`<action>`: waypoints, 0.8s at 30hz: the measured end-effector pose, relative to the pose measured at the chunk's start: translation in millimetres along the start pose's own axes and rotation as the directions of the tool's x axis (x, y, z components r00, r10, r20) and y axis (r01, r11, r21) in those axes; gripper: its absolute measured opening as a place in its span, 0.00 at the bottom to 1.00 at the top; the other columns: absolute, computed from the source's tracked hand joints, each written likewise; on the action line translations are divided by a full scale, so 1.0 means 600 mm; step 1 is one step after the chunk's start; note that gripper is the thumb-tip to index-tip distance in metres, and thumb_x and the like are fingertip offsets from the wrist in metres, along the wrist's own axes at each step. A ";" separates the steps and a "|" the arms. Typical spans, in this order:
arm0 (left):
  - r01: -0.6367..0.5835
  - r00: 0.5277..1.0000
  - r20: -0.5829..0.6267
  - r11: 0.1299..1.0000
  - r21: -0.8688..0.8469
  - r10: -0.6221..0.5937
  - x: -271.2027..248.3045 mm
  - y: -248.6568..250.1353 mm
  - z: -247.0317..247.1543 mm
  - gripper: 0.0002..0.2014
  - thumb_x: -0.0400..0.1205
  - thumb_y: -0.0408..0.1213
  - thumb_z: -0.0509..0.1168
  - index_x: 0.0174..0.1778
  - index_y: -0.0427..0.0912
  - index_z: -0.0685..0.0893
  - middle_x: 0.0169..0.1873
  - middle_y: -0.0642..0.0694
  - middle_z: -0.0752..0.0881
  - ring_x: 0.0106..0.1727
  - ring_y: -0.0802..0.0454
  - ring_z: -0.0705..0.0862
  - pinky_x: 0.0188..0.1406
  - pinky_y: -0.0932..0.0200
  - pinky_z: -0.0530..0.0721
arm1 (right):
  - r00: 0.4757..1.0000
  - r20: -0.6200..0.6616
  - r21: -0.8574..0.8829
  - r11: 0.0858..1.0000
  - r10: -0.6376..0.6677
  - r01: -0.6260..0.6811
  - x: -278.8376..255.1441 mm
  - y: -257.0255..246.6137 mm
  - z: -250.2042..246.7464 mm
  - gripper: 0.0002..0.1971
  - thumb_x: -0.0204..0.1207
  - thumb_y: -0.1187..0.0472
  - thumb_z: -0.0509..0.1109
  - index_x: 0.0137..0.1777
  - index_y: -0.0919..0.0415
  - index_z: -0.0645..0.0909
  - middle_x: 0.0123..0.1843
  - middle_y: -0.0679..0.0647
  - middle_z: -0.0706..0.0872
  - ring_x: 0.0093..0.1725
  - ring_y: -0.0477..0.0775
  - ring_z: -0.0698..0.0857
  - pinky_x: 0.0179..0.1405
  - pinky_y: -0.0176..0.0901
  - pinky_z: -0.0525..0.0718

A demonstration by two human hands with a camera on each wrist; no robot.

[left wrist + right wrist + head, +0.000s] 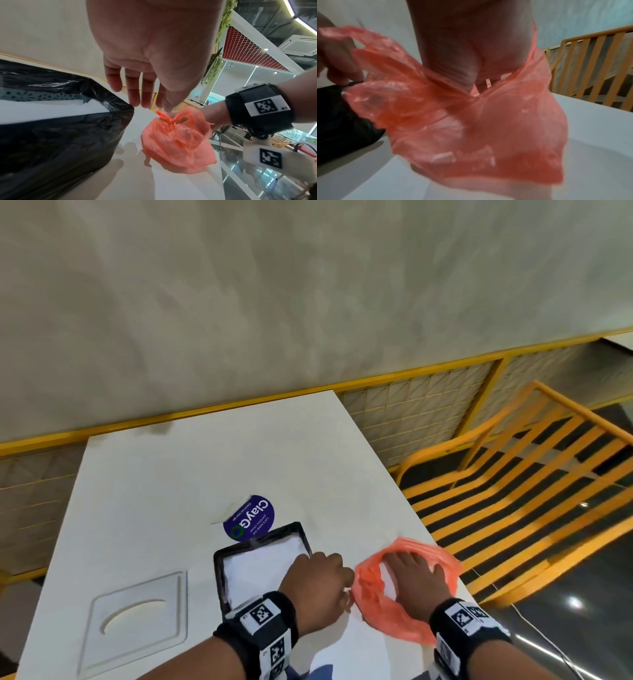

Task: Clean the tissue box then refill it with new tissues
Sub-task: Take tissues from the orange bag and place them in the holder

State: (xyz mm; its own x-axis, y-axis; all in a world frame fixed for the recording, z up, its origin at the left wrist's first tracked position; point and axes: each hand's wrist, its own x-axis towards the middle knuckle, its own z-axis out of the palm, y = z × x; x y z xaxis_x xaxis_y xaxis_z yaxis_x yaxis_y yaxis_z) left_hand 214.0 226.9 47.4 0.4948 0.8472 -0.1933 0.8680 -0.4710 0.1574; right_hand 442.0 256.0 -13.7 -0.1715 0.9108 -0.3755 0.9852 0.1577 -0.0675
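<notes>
The black tissue box point(219, 577) stands open on the white table with white tissues point(257, 570) inside. Its black wall point(51, 142) fills the left of the left wrist view. An orange plastic bag point(376, 611) lies just right of the box. My left hand point(344, 585) is between box and bag and pinches the bag's knotted handle point(169, 119). My right hand point(414, 559) reaches into the bag's mouth with fingers stretched forward, and the orange film point(488, 128) wraps around it. In the right wrist view its fingertips are hidden by the bag.
A white lid point(137, 621) with an oval slot lies flat at the table's left front. A round purple sticker point(250, 522) sits behind the box. A yellow slatted chair point(513, 474) stands off the table's right edge. A wall with yellow trim runs behind.
</notes>
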 end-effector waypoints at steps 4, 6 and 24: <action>-0.048 0.999 -0.013 0.999 0.004 0.048 -0.010 0.000 -0.005 0.14 0.84 0.46 0.59 0.62 0.47 0.82 0.58 0.43 0.82 0.59 0.36 0.80 0.54 0.46 0.71 | 0.994 0.097 -0.100 0.994 0.044 -0.034 -0.011 -0.012 -0.007 0.27 0.79 0.51 0.62 0.78 0.41 0.63 0.75 0.51 0.73 0.74 0.60 0.72 0.69 0.71 0.69; -0.081 0.996 -0.032 0.997 0.007 0.082 -0.011 0.000 -0.006 0.14 0.83 0.45 0.60 0.61 0.47 0.83 0.56 0.43 0.83 0.59 0.35 0.79 0.54 0.44 0.70 | 0.992 0.108 -0.111 0.993 0.058 -0.046 -0.017 -0.014 -0.006 0.23 0.80 0.54 0.60 0.76 0.44 0.66 0.71 0.51 0.77 0.71 0.59 0.76 0.66 0.67 0.72; 0.204 0.979 0.054 0.899 -0.388 -0.198 0.102 0.088 0.036 0.14 0.84 0.38 0.62 0.64 0.45 0.72 0.57 0.40 0.83 0.53 0.38 0.85 0.54 0.45 0.84 | 0.994 -0.024 0.186 0.976 -0.110 0.113 -0.067 0.037 -0.044 0.21 0.69 0.60 0.68 0.61 0.39 0.79 0.57 0.40 0.87 0.56 0.46 0.85 0.55 0.43 0.83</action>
State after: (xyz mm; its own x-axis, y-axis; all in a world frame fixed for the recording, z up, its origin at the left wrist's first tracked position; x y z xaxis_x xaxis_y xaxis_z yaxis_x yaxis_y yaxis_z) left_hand 291.3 248.7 22.9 0.3142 0.9092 -0.2730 0.8645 -0.1553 0.4781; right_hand 470.8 232.9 24.3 -0.2791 0.8968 -0.3433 0.9417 0.1856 -0.2807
